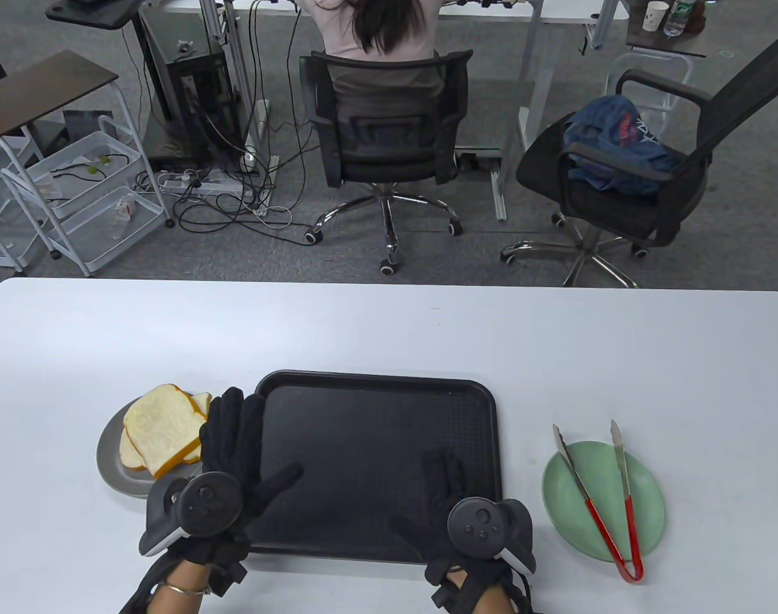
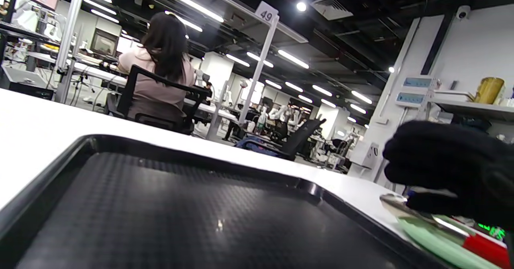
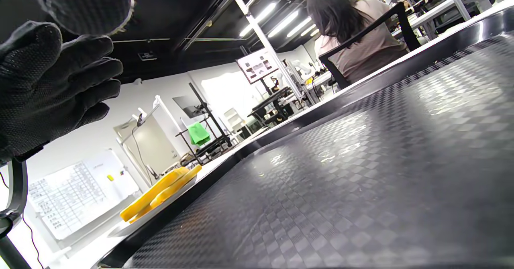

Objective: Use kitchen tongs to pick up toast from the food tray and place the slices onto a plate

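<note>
Several toast slices [image 1: 162, 428] lie stacked on a grey plate [image 1: 110, 470] left of the black food tray [image 1: 376, 460], which holds nothing. Red-handled metal tongs [image 1: 600, 527] lie across a green plate [image 1: 647, 499] right of the tray, untouched. My left hand [image 1: 235, 435] rests with straight fingers over the tray's left rim, beside the toast. My right hand [image 1: 449, 476] lies relaxed on the tray's near right part, holding nothing. The right wrist view shows the toast [image 3: 160, 192] edge-on past the tray rim. In the left wrist view the tongs' tip [image 2: 401, 206] rests on the green plate [image 2: 433, 241].
The white table [image 1: 389, 332] stretches beyond the tray. Past its far edge a person sits in an office chair [image 1: 389, 147] with their back to me. A second chair [image 1: 625, 179] and a wire cart [image 1: 75, 192] stand on the floor.
</note>
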Action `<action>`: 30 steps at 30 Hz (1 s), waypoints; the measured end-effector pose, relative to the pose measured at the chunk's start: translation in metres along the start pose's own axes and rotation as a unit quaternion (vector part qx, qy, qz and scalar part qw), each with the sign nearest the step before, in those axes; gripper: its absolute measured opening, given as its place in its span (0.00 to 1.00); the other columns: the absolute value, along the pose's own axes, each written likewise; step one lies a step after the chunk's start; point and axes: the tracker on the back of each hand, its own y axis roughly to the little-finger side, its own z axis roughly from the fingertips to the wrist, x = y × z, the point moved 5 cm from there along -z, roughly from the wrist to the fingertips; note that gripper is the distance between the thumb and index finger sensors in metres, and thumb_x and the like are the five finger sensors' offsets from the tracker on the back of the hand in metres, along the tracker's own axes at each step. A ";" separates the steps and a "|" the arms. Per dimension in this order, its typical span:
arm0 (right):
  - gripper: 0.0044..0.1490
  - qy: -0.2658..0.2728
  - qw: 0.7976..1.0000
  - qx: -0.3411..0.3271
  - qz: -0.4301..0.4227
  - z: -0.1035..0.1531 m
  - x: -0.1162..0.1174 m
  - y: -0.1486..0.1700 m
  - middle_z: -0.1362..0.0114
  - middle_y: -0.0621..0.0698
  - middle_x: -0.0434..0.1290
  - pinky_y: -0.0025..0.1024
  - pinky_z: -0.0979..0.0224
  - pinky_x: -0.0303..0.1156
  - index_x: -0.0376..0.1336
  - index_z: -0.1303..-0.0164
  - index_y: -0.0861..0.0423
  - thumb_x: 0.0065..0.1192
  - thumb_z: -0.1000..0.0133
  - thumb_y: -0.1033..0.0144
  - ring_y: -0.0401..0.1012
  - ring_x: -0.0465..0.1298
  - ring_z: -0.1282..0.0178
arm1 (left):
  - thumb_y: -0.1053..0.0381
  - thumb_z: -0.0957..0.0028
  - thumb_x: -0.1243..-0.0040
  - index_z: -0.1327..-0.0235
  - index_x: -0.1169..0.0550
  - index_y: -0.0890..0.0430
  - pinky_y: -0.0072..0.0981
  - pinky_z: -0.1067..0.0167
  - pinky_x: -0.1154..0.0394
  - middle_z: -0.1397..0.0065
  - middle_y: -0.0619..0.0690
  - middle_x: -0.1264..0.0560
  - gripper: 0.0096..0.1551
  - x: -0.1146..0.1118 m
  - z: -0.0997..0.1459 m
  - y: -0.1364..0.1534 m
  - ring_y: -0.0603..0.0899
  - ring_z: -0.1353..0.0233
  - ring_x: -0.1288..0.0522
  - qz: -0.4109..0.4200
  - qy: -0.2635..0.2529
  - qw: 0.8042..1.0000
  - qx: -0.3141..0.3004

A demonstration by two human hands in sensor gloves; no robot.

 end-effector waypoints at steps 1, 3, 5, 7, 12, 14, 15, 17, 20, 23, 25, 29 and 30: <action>0.66 0.000 1.000 0.000 0.001 0.000 0.000 0.000 0.22 0.76 0.37 0.74 0.35 0.50 0.35 0.25 0.68 0.62 0.51 0.38 0.72 0.44 0.26 | 0.22 0.28 0.69 0.07 0.72 0.65 0.75 0.21 0.62 0.11 0.77 0.74 0.65 -0.004 -0.001 -0.002 0.83 0.16 0.68 -0.002 0.007 1.000 -0.003; 0.66 -0.001 1.000 0.001 0.004 0.000 0.000 0.000 0.22 0.76 0.37 0.73 0.35 0.49 0.35 0.25 0.68 0.62 0.51 0.39 0.72 0.43 0.26 | 0.22 0.29 0.69 0.08 0.72 0.66 0.76 0.21 0.61 0.11 0.77 0.74 0.65 -0.014 -0.002 -0.005 0.83 0.16 0.68 -0.009 0.018 1.000 -0.010; 0.66 -0.002 1.000 0.001 0.007 0.000 0.000 0.000 0.22 0.76 0.37 0.73 0.35 0.48 0.35 0.25 0.68 0.62 0.51 0.39 0.72 0.43 0.26 | 0.21 0.29 0.69 0.08 0.73 0.65 0.79 0.22 0.60 0.11 0.77 0.74 0.65 -0.024 -0.004 -0.009 0.84 0.16 0.68 -0.023 0.035 0.999 -0.014; 0.66 -0.005 1.000 0.002 0.011 0.000 0.001 0.000 0.22 0.76 0.37 0.73 0.34 0.48 0.35 0.25 0.68 0.62 0.51 0.39 0.72 0.43 0.26 | 0.21 0.29 0.70 0.08 0.73 0.65 0.81 0.23 0.59 0.11 0.76 0.75 0.65 -0.035 -0.005 -0.012 0.85 0.16 0.69 -0.038 0.056 0.998 -0.019; 0.66 -0.011 1.000 0.003 0.021 -0.001 0.002 0.000 0.21 0.76 0.37 0.73 0.34 0.47 0.35 0.25 0.68 0.62 0.51 0.39 0.72 0.42 0.26 | 0.21 0.29 0.70 0.08 0.73 0.65 0.82 0.23 0.60 0.12 0.77 0.75 0.65 -0.052 -0.006 -0.017 0.85 0.16 0.69 -0.056 0.083 0.995 -0.028; 0.66 -0.013 1.000 0.002 0.023 -0.001 0.002 -0.001 0.21 0.76 0.36 0.73 0.34 0.47 0.35 0.25 0.68 0.62 0.51 0.39 0.71 0.42 0.26 | 0.21 0.29 0.70 0.08 0.73 0.65 0.82 0.23 0.60 0.12 0.77 0.75 0.65 -0.056 -0.006 -0.018 0.85 0.16 0.69 -0.059 0.088 0.994 -0.031; 0.66 -0.014 1.000 0.003 0.024 -0.001 0.002 -0.001 0.21 0.76 0.36 0.73 0.34 0.47 0.35 0.25 0.68 0.62 0.51 0.39 0.72 0.42 0.26 | 0.21 0.29 0.70 0.08 0.73 0.65 0.82 0.23 0.60 0.12 0.77 0.75 0.65 -0.057 -0.006 -0.019 0.85 0.16 0.69 -0.059 0.089 0.994 -0.031; 0.66 -0.014 1.000 0.003 0.027 -0.001 0.002 -0.001 0.21 0.75 0.36 0.72 0.34 0.47 0.35 0.25 0.68 0.62 0.51 0.39 0.71 0.42 0.26 | 0.21 0.29 0.70 0.08 0.73 0.65 0.82 0.24 0.60 0.12 0.77 0.75 0.65 -0.059 -0.006 -0.019 0.85 0.16 0.69 -0.057 0.094 0.993 -0.033; 0.66 -0.015 0.999 0.003 0.028 -0.001 0.002 -0.001 0.22 0.75 0.36 0.72 0.34 0.47 0.35 0.25 0.68 0.62 0.51 0.39 0.71 0.42 0.26 | 0.21 0.29 0.70 0.08 0.73 0.65 0.82 0.24 0.59 0.12 0.77 0.74 0.65 -0.062 -0.006 -0.020 0.85 0.16 0.68 -0.056 0.099 0.993 -0.033; 0.66 -0.015 0.999 0.003 0.029 -0.001 0.002 -0.001 0.22 0.76 0.36 0.72 0.34 0.47 0.35 0.25 0.68 0.62 0.51 0.39 0.71 0.42 0.26 | 0.21 0.29 0.70 0.08 0.73 0.65 0.85 0.25 0.57 0.11 0.77 0.74 0.65 -0.065 -0.007 -0.019 0.87 0.17 0.67 -0.062 0.105 0.992 -0.031; 0.66 -0.017 0.999 0.002 0.031 0.000 0.002 -0.001 0.22 0.76 0.36 0.72 0.34 0.47 0.36 0.25 0.69 0.62 0.51 0.39 0.72 0.42 0.26 | 0.22 0.29 0.70 0.08 0.73 0.65 0.86 0.26 0.57 0.11 0.77 0.74 0.64 -0.068 -0.008 -0.020 0.88 0.17 0.67 -0.050 0.112 0.992 -0.030; 0.66 -0.016 0.999 0.004 0.030 0.000 0.001 0.000 0.22 0.76 0.36 0.72 0.34 0.47 0.35 0.25 0.68 0.62 0.51 0.39 0.71 0.41 0.26 | 0.21 0.29 0.70 0.08 0.73 0.64 0.86 0.26 0.57 0.11 0.76 0.74 0.64 -0.071 -0.009 -0.022 0.88 0.17 0.67 -0.053 0.121 0.991 -0.032; 0.66 -0.016 0.999 0.005 0.030 0.000 0.001 0.000 0.22 0.76 0.36 0.72 0.34 0.47 0.35 0.25 0.68 0.62 0.51 0.39 0.71 0.41 0.26 | 0.22 0.29 0.70 0.08 0.73 0.64 0.86 0.26 0.57 0.11 0.76 0.74 0.64 -0.071 -0.009 -0.023 0.88 0.17 0.67 -0.054 0.122 0.991 -0.032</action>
